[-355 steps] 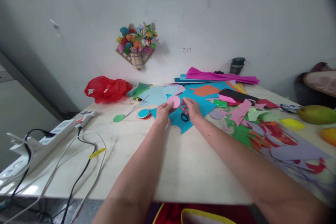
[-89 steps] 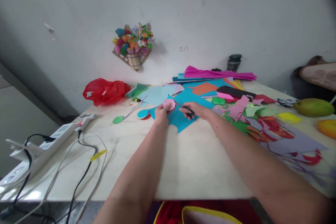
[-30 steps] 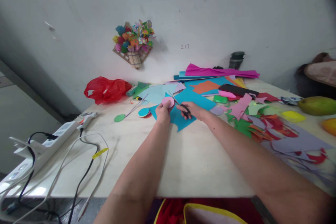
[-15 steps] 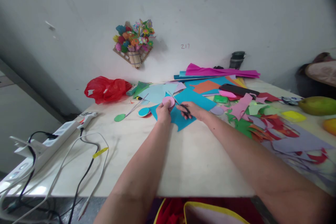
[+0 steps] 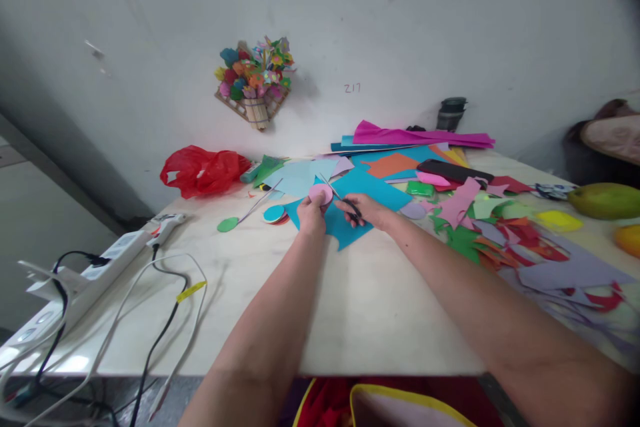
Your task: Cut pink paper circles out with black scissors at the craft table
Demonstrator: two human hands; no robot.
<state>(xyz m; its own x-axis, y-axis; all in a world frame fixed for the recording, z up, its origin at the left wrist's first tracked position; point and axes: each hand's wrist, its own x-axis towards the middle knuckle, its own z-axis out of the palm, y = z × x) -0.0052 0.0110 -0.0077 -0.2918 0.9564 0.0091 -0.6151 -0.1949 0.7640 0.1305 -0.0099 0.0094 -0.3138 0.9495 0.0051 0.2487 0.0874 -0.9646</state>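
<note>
Pink paper circle (image 5: 321,193) pinched in my left hand (image 5: 312,215), over the blue sheet (image 5: 383,189). Scissors (image 5: 354,209) gripped in my right hand (image 5: 369,210), blades at the circle's right edge, contact unclear. Further right: green packet (image 5: 420,189), paper scraps (image 5: 461,203), green fruit (image 5: 606,201).

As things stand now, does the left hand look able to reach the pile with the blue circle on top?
Probably yes: the blue-topped pile lies near the left hand, with nothing standing between them. But that hand holds the pink circle, so its grip is not fully free.
</note>
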